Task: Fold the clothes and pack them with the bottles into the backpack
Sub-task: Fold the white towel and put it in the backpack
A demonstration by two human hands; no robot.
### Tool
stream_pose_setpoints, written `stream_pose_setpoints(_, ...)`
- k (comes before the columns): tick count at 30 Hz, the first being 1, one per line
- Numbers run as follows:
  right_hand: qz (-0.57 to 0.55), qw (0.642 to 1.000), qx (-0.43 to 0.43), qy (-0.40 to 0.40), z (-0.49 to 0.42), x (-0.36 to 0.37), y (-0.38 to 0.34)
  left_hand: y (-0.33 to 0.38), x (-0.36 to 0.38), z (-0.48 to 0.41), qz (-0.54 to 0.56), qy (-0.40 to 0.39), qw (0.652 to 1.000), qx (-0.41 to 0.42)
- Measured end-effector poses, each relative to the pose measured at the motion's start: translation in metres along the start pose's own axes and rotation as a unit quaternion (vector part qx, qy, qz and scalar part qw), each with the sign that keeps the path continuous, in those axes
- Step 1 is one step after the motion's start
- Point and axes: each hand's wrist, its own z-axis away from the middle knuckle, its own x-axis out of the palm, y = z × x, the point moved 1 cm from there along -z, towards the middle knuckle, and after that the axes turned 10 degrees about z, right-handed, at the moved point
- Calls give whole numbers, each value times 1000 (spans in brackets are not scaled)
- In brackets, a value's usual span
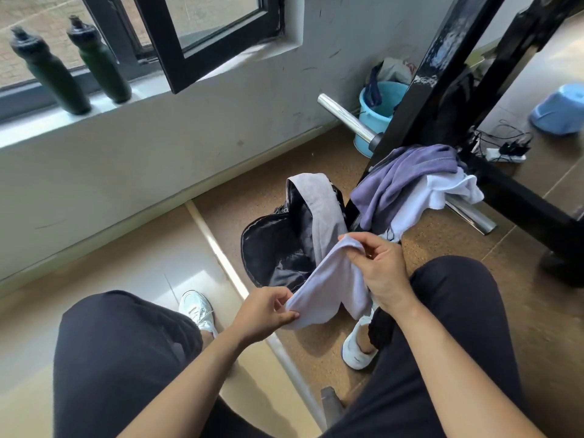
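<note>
Above the open backpack [278, 245] on the floor [268, 172], your left grip [268, 314] and right grip [379, 267] each pinch a pale lilac cloth [331, 279], seemingly mid-fold; next, bring its edges together, then tuck it inside.

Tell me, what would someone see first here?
The left hand and right hand pinch a pale lilac cloth in the middle, by the open black backpack on the floor. Two dark green bottles stand on the windowsill, upper left. Purple and white clothes lie heaped to the right.
</note>
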Motion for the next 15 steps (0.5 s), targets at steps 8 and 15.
stream_pose_setpoints(8,51,984,32,170,-17,-21,8,-16,-23,-5,17,116,988,-97)
stream_pose_setpoints(15,127,981,45,141,-23,-20,22,27,-70,11,286,402,869,20)
